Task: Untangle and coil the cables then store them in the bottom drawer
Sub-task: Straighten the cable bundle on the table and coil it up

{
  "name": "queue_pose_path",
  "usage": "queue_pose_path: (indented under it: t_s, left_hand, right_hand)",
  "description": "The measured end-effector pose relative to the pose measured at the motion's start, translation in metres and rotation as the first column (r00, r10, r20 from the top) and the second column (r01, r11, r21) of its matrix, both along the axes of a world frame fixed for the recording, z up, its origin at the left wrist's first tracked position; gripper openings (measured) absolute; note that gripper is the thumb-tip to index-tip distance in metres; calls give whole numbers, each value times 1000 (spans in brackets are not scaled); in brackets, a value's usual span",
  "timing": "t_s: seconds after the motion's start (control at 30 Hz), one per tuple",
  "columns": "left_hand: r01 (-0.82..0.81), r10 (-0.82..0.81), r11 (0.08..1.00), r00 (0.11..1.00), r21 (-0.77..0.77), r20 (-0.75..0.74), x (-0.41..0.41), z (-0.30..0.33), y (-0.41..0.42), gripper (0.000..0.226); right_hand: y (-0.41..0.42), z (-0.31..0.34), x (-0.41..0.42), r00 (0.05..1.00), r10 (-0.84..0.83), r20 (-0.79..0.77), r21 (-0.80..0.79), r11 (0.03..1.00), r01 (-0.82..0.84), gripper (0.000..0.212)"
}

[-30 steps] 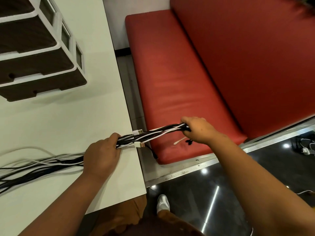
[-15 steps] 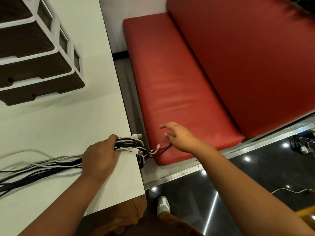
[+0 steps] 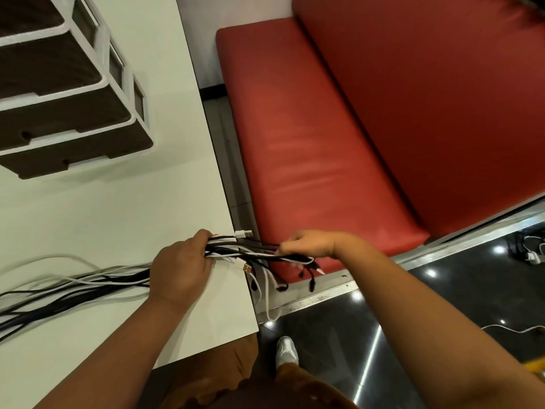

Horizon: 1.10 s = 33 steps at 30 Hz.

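Observation:
A bundle of black and white cables (image 3: pixel 73 286) lies stretched across the white table (image 3: pixel 103 214) from the left edge to its right corner. My left hand (image 3: pixel 180 270) is closed around the bundle near that corner. My right hand (image 3: pixel 309 246) pinches the cable ends just past the table's edge, over the gap beside the bench. Several plug ends (image 3: pixel 306 276) dangle below it, and a white cable hangs down towards the floor. The white drawer unit (image 3: pixel 73 93) with dark drawers stands at the table's back left; its bottom drawer (image 3: pixel 79 154) is shut.
A red padded bench (image 3: pixel 324 137) runs along the right of the table, with a metal strip (image 3: pixel 383 278) at its base. My shoe (image 3: pixel 286 351) rests on the dark glossy floor. More cables and a plug strip (image 3: pixel 530 252) lie on the floor at far right.
My right hand had let go of the cable ends and hung open above the bench; it has now come back left and taken hold of them again. My left hand kept its grip.

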State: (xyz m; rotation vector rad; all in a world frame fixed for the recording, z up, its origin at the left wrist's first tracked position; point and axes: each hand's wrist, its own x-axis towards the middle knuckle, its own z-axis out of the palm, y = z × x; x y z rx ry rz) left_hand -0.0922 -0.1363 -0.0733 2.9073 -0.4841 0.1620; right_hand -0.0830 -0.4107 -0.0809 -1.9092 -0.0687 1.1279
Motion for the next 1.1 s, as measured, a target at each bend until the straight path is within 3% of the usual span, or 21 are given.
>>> queue_pose_path:
  t_s: [0.13, 0.2, 0.33, 0.4, 0.47, 0.53, 0.6, 0.63, 0.7, 0.77, 0.93, 1.1]
  left_hand:
    - [6, -6, 1000, 1000, 21, -11, 1, 0, -1, 33]
    - [7, -7, 1000, 1000, 14, -7, 1, 1, -1, 32]
    - [-2, 2, 1000, 1000, -1, -9, 1, 1, 0, 32]
    - [-6, 6, 1000, 1000, -6, -14, 0, 1, 0, 30]
    - [-6, 6, 1000, 1000, -11, -11, 1, 0, 0, 29]
    - [-7, 7, 1000, 1000, -8, -7, 0, 1, -1, 27]
    - [-6, 6, 1000, 1000, -8, -5, -1, 1, -2, 26]
    - [-18, 18, 1000, 1000, -17, -2, -1, 1, -3, 26]
    - [-65, 65, 996, 998, -57, -4, -1, 2, -4, 28]
    - [-68, 69, 991, 998, -114, 0, -2, 0, -4, 41]
    - [-66, 74, 978, 997, -197, 36, -4, -6, -1, 62]
    - [9, 3, 980, 998, -200, 60, -1, -6, 0, 66]
  right_hand:
    - [-39, -3, 6, 985, -35, 170, -189, 980, 68, 45]
    - [-49, 0, 10, 966, 23, 256, -279, 959, 51, 49]
    - [-57, 11, 16, 856, 188, 481, -542, 831, 122, 50]
    - [-59, 11, 18, 867, 199, 456, -619, 772, 148, 38]
    - [-50, 16, 17, 855, 138, 501, -578, 788, 212, 37]
    - [-20, 34, 12, 724, 0, 690, -314, 901, 299, 49]
    - [24, 60, 2, 623, -26, 782, -108, 978, 177, 58]
    - [46, 69, -5, 616, 56, 786, -131, 988, 77, 62]
    - [85, 72, -13, 597, 292, 748, -329, 943, -50, 66]
    - [107, 61, -14, 587, 427, 688, -509, 860, -29, 54]
    - [125, 38, -9, 522, 413, 746, -541, 833, 115, 23]
    - [122, 21, -16, 443, 403, 801, -497, 859, 118, 17]
